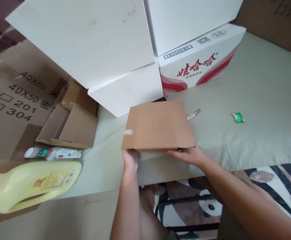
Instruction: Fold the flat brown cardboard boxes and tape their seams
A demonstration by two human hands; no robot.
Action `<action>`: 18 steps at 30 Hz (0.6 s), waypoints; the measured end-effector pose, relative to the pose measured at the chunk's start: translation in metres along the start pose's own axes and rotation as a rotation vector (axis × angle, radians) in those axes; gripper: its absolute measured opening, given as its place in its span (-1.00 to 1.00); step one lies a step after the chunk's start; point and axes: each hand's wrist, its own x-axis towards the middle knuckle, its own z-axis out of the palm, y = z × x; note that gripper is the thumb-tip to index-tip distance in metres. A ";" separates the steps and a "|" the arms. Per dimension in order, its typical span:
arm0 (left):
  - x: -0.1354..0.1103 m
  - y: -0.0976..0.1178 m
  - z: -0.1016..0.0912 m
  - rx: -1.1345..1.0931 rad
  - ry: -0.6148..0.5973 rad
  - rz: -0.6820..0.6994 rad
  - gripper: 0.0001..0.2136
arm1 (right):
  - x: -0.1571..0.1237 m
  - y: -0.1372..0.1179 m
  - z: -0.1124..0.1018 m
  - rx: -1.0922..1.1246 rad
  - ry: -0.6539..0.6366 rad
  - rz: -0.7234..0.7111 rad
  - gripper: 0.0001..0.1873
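In front of me a brown cardboard box (157, 126) is held between my two hands, tilted with its broad face toward me. My left hand (130, 160) grips the near left corner, its fingers mostly hidden under the box. At the near right corner my right hand (186, 156) holds on, with a finger stretched along the lower edge. Just beyond the box's right side lies a slim silvery tool (194, 114), partly covered; its kind I cannot make out. The edge of something black (159, 99) shows behind the box.
White cartons (125, 86) stand at the back, beside a red-and-white water carton (197, 66). On the left are an open cardboard box (78, 123), a small bottle (53, 153) and a yellow jug (40, 181). A green packet (238, 117) lies on the pale cloth (217, 143).
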 end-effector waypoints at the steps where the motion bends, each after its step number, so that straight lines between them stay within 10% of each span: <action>1: 0.000 0.000 0.001 -0.003 0.000 -0.006 -0.51 | 0.000 0.000 0.000 -0.001 -0.005 -0.001 -0.81; 18: 0.002 -0.004 -0.007 -0.023 0.003 -0.102 -0.56 | -0.002 0.004 0.002 -0.053 -0.003 -0.043 -0.78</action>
